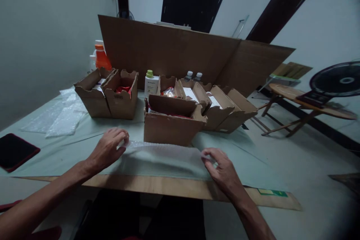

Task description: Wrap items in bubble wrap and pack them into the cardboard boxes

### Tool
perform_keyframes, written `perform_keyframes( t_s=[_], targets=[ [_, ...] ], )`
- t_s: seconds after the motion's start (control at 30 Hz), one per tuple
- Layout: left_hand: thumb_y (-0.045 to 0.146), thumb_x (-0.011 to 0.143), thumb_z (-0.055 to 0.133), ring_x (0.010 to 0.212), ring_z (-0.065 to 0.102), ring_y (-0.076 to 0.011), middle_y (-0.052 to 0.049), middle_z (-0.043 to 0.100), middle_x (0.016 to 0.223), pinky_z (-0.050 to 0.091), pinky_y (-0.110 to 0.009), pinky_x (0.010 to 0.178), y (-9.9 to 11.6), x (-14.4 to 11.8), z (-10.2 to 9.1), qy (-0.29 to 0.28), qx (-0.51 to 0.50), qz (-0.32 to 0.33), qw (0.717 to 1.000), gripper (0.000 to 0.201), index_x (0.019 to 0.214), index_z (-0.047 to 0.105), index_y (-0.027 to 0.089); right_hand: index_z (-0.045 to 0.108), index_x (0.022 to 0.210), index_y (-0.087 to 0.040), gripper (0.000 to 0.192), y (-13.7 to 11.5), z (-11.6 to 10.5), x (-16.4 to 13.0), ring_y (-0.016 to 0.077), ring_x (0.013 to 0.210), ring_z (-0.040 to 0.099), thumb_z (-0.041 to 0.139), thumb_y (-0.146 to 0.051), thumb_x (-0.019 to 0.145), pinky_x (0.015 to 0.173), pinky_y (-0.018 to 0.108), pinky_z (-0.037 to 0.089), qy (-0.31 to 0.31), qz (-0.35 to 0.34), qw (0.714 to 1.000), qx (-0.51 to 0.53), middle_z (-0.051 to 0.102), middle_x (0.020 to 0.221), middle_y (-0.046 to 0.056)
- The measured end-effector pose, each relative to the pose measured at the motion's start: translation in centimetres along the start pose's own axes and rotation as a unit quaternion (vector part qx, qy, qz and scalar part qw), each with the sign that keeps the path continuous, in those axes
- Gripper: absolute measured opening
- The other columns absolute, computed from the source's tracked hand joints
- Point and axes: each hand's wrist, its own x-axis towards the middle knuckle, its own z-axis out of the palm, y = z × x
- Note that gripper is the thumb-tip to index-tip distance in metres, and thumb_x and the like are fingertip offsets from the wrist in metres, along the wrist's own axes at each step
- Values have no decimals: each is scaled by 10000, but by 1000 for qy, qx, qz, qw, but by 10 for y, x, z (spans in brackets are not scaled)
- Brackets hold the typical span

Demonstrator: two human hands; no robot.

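Note:
A clear sheet of bubble wrap [165,153] stretches between my two hands, just above the near side of the cloth-covered table [118,168]. My left hand [109,148] pinches its left end between thumb and fingers. At the opposite end, my right hand [221,167] grips the other edge, fingers curled round it. Directly beyond the sheet stands an open cardboard box [171,129] with something red and a pale packet partly visible inside.
More open cardboard boxes [123,101] stand left and behind, before an upright cardboard panel [174,48]. Flat bubble wrap pieces [63,114] and a black tablet-like object [17,152] lie left. A white bottle [151,84] stands behind. A fan [337,80] rests on a small wooden table right.

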Motion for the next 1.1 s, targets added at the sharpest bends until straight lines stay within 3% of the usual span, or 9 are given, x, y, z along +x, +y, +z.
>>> perform_keyframes(
  t_s=[0.1,0.2,0.33,0.47,0.57,0.7,0.8,0.9,1.1],
  targets=[
    [64,861,504,1153,608,-245,-74,723,1095,422,-415,1003,-2,-15,3,93,33,98,990,170,880,594,207,620,872,-220,239,-6,2,-8,246,1142,597,481,-46,785,951,397,418,77,-128,986,-73,724,1091,66],
    [33,832,474,1229,583,-239,-51,722,1164,365,-447,1085,-8,-42,15,-8,31,134,990,244,916,606,221,654,900,-221,314,5,18,-31,269,1225,561,481,-7,748,987,430,404,9,-171,976,-132,713,1192,61],
    [107,782,502,1326,515,-252,-67,635,1354,235,-514,1190,-2,-61,8,-116,-20,100,988,410,1165,586,227,692,1081,-234,370,22,28,-59,283,1252,556,493,-93,802,1002,464,428,-57,-121,979,-156,654,1318,85],
    [173,911,481,1478,334,-244,-97,439,1566,185,-486,1230,40,-38,13,-96,-26,89,991,571,1474,398,211,632,1277,-219,361,-21,47,-43,265,1292,540,448,-230,966,1037,466,438,-20,-52,990,-133,630,1364,101],
    [342,992,482,1495,311,-281,-119,381,1603,196,-502,1226,63,-26,43,-142,-1,107,984,573,1532,349,204,562,1384,-227,427,-68,84,-22,250,1359,487,478,-212,966,1095,473,409,-86,-76,991,-66,544,1475,95],
    [489,1009,439,1485,329,-306,-114,354,1615,200,-518,1215,39,-47,60,-212,20,96,972,617,1563,311,249,559,1403,-235,458,-53,102,-37,266,1369,479,545,-251,945,1099,480,406,-137,-93,985,-59,530,1492,89],
    [420,1018,421,1417,428,-282,-73,458,1560,286,-472,1175,5,-73,38,-176,27,39,983,492,1498,437,309,631,1327,-230,402,7,76,-65,285,1287,558,452,-307,976,1010,486,460,-86,-7,989,-122,610,1404,104],
    [404,987,445,1118,615,-284,-120,684,1234,452,-431,971,-8,-79,15,-104,83,-105,986,381,1261,651,238,676,1231,-212,404,48,50,-67,286,1200,613,418,-395,979,968,461,474,-25,68,986,-150,673,1299,118],
    [444,851,592,833,611,-270,-90,652,843,450,-374,751,19,-43,26,-187,70,-255,946,275,764,637,187,677,1086,-156,410,35,59,-16,326,1118,645,509,-457,865,916,459,495,-99,79,986,-105,699,1198,169]
  ],
)
